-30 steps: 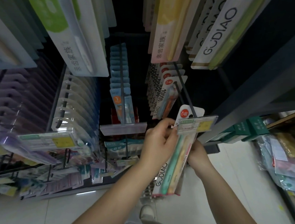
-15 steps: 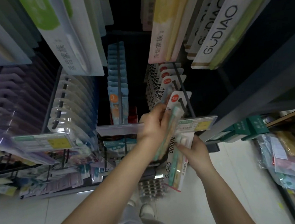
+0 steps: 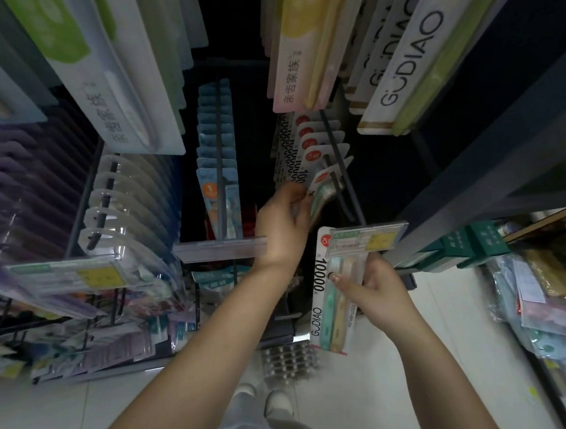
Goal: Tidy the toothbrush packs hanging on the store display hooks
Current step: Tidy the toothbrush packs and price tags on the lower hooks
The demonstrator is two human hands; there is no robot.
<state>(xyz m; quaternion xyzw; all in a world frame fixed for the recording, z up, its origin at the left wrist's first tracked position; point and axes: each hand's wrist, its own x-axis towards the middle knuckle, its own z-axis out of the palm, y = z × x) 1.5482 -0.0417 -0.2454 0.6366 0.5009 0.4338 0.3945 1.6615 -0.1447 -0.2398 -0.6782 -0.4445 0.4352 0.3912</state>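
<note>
My left hand (image 3: pixel 284 224) grips a white toothbrush pack (image 3: pixel 324 192) threaded on the dark display hook (image 3: pixel 340 181), just in front of a row of like packs (image 3: pixel 310 145) with red dots. My right hand (image 3: pixel 375 294) holds a second white GUDIAO pack (image 3: pixel 330 306) with green and peach brushes, hanging low at the hook's front end. A clear price tag holder (image 3: pixel 367 241) with a yellow label sits at the tip of the hook, over that pack's top.
A blue pack row (image 3: pixel 217 148) hangs on the hook to the left, ending in a clear price strip (image 3: pixel 219 248). Clear and purple pack rows (image 3: pixel 113 201) fill the left. Larger packs (image 3: pixel 402 61) hang overhead. A dark shelf post (image 3: pixel 503 157) and bagged goods (image 3: pixel 545 302) stand right. My shoes (image 3: pixel 262 399) are on white floor.
My left hand has slid one pack back along the hook toward the row. My right hand has lowered slightly, keeping the second pack at the hook's front.
</note>
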